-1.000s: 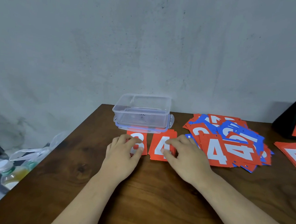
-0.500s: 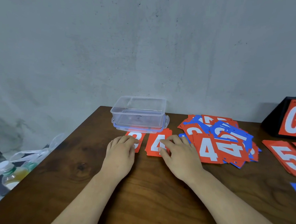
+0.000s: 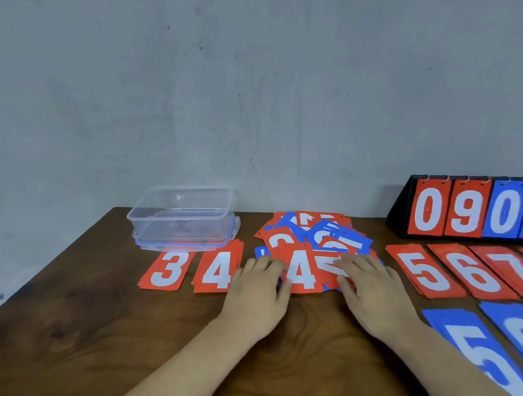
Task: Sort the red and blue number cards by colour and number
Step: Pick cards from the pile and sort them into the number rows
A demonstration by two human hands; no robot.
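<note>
Nearest, at the bottom of the frame, two bare forearms reach over a dark brown wooden table (image 3: 95, 340) with a smooth, shiny grain. At the lower right lies a flat stack of blue cards showing a white 5 (image 3: 482, 354), and just beside it, at the right edge, another blue stack (image 3: 517, 326) whose number is cut off.

Near the centre, the left hand (image 3: 258, 291) lies palm down with the fingers loosely bent; the fingertips touch the left edge of a red 4 card (image 3: 300, 271) and hold nothing. The right hand (image 3: 370, 291) is also palm down, its fingers almost straight and spread, resting on the right part of the mixed pile (image 3: 315, 240). The red 4 card lies on top of this pile, between the two hands. The pile is a loose heap of thin rectangular red and blue cards, overlapping at many angles.

Left of the hands lie a red 3 stack (image 3: 167, 270) and a red 4 stack (image 3: 217, 269), side by side. To the right are red stacks of 5 (image 3: 426, 273), 6 (image 3: 474, 272) and 7 (image 3: 505, 265).

Behind the 3 and 4 stands a clear plastic box (image 3: 183, 218), rectangular with round corners. At the far right a black scoreboard (image 3: 471, 209) shows 0, 9, 0 on ring-hung cards. Behind all is a rough grey wall (image 3: 259, 91).
</note>
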